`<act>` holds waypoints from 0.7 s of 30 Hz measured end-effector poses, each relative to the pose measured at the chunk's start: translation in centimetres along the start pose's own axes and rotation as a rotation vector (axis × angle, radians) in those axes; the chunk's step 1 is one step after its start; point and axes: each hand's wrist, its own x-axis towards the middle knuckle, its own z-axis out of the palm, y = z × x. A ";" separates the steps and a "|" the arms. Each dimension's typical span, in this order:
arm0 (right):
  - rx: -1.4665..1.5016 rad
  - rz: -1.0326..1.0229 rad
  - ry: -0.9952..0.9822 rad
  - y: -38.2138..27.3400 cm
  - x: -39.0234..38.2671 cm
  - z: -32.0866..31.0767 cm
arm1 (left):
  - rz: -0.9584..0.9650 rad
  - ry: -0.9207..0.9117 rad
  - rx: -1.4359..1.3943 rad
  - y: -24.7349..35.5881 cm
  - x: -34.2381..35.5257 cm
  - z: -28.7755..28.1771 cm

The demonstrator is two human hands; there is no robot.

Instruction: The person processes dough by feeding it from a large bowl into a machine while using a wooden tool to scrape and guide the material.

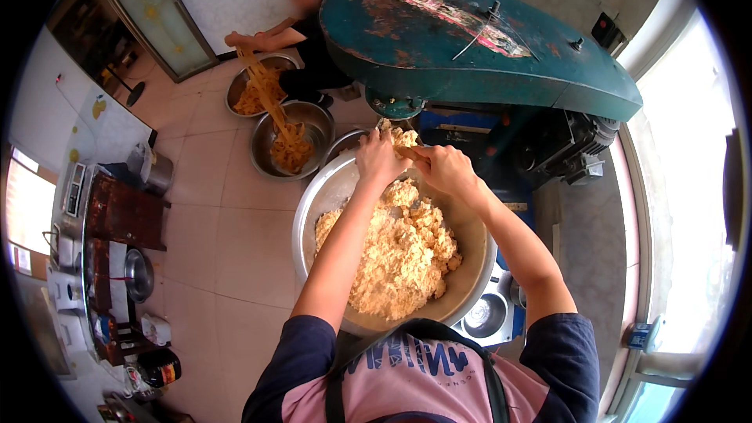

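A large metal basin (301,227) in front of me holds a heap of crumbly, pale yellow dough (399,258). Over its far rim, my left hand (380,160) is closed against a lumpy clump of dough (403,138). Close beside it on the right, my right hand (445,169) is curled, its fingers reaching toward the same clump. A brownish, narrow shape shows at those fingertips; whether it is a tool or a finger I cannot tell. Just beyond both hands stands a green machine (470,47) with a long rounded cover.
At the far left a seated person (309,39) lifts long orange strips (266,90) between two metal basins (317,121). A motor (568,145) sits under the machine's right end. Along the left wall are a brown cabinet (125,211) and a metal pot (157,172). A window (689,149) lies right.
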 end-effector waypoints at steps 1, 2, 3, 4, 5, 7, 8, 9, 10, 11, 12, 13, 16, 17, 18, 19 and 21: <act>-0.001 0.013 -0.008 0.0 0.4 0.0 | -0.007 0.003 -0.003 0.3 0.2 0.0; -0.002 0.025 -0.015 0.2 0.7 0.0 | -0.015 0.007 -0.005 0.5 0.3 0.0; -0.001 0.033 -0.024 0.1 1.0 0.1 | -0.020 0.011 -0.007 0.5 0.3 -0.2; 0.011 0.052 -0.022 0.1 1.2 0.2 | -0.024 0.015 -0.010 0.5 0.2 -0.3; 0.022 0.071 -0.020 0.0 1.4 0.4 | -0.029 0.019 -0.012 0.5 0.1 -0.5; 0.035 0.104 -0.011 0.2 1.6 0.8 | -0.054 0.019 -0.103 0.1 0.0 -0.4; 0.037 0.116 -0.007 0.6 1.7 1.3 | -0.066 0.019 -0.148 -0.1 -0.1 -0.4; 0.035 0.130 0.002 1.3 1.9 1.8 | -0.068 0.019 -0.164 0.0 -0.1 -0.6; -0.039 0.144 -0.012 2.3 1.8 2.8 | -0.069 0.011 -0.180 0.1 -0.5 -0.8; -0.114 0.158 -0.026 3.6 1.7 3.8 | -0.070 0.004 -0.196 0.3 -0.9 -1.0; -0.177 0.162 -0.036 3.9 1.8 4.6 | -0.048 0.100 -0.176 -0.4 -1.4 0.1; -0.212 0.126 -0.042 4.0 1.8 4.8 | -0.041 0.151 -0.191 -0.8 -2.1 0.4; -0.270 -0.014 -0.096 0.6 0.9 2.5 | -0.026 0.149 -0.143 -1.5 -2.2 -0.3; -0.258 -0.087 -0.137 -2.7 0.6 -0.2 | -0.049 0.156 -0.074 -2.0 -2.0 0.0; -0.259 -0.067 -0.124 -2.5 0.2 -0.1 | -0.054 0.137 -0.098 -1.1 -2.5 0.2; -0.255 -0.065 -0.093 -2.0 0.8 0.2 | -0.058 0.141 -0.108 -0.7 -2.0 0.1; -0.333 -0.161 -0.102 -0.9 1.7 0.3 | -0.016 0.266 -0.040 -0.5 -1.2 0.3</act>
